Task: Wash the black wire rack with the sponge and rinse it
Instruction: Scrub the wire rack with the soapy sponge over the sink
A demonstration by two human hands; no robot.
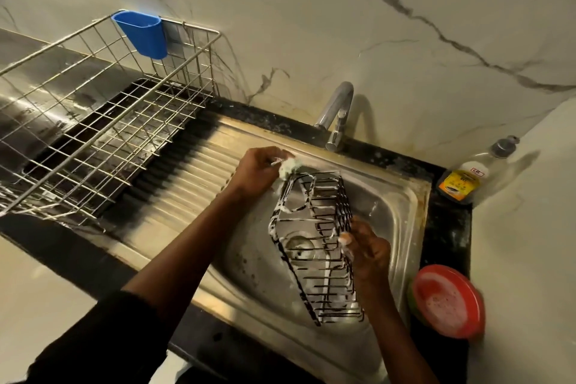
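We hold the black wire rack (314,243) tilted over the steel sink (402,215), its long axis running from the far end by our left hand (258,173) toward the near rim by our body. Our left hand pinches the sudsy sponge (288,167) against the rack's far top corner; our right hand (367,251) is curled around its right side wall, steadying it. Both hands touch it, so neither is nearer. White foam streaks most of the wires. The faucet (338,112) stands just beyond the far end; rinsing, we judge, means lifting the rack that way.
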